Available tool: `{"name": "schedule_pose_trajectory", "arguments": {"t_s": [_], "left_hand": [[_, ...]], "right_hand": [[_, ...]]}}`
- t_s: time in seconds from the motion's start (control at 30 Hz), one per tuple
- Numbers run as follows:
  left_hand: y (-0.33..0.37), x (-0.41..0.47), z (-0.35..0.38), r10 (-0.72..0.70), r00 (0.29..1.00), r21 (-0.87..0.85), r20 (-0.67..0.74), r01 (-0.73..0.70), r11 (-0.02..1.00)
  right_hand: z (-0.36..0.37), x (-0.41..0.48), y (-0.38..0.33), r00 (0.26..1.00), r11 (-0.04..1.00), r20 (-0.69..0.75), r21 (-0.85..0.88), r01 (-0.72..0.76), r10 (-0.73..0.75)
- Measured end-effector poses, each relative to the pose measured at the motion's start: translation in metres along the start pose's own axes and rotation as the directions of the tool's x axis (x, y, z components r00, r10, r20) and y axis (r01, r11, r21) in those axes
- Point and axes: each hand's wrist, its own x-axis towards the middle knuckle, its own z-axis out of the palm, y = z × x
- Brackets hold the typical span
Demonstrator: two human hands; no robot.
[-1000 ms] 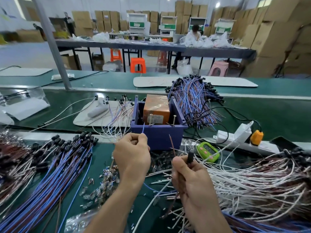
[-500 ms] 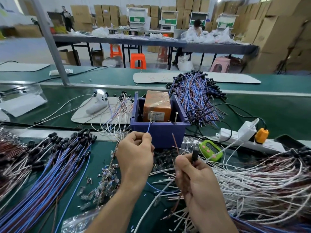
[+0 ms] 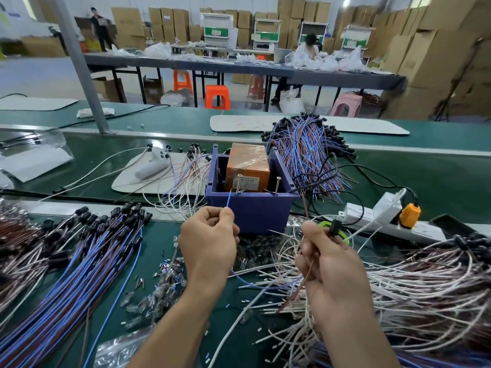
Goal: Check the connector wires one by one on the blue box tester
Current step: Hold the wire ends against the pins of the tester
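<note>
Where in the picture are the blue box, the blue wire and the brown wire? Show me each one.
blue box (image 3: 252, 212): head view, its front wall.
blue wire (image 3: 228, 201): head view, stretch rising to the box rim.
brown wire (image 3: 305, 207): head view, thin end beside the box.

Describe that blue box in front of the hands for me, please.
The blue box looks plastic, open-topped, upright on the green bench. An orange block, film-wrapped, sits inside. Two brass-coloured screws stand at its near rim. The left hand pinches a blue wire whose tip reaches toward the left screw.
</note>
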Motion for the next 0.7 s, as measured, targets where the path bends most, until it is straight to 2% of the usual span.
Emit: {"name": "schedule_pose_trajectory", "arguments": {"t_s": [0.17, 0.47, 0.7], "left_hand": [[0.0, 0.001, 0.001, 0.016, 0.999, -0.014, 0.052, -0.015, 1.0], [-0.001, 0.005, 0.0, 0.01, 0.996, -0.041, 0.085, -0.007, 0.999], [-0.001, 0.007, 0.0, 0.015, 0.995, -0.065, 0.098, -0.009, 0.998]], "right_hand": [[0.009, 0.022, -0.006, 0.993, 0.994, -0.105, -0.107, 0.032, -0.044], [0.024, 0.038, 0.006, 0.985, 0.976, -0.106, -0.187, 0.112, -0.134], [0.023, 0.042, 0.016, 0.991, 0.965, -0.062, -0.245, 0.098, -0.116]]}}
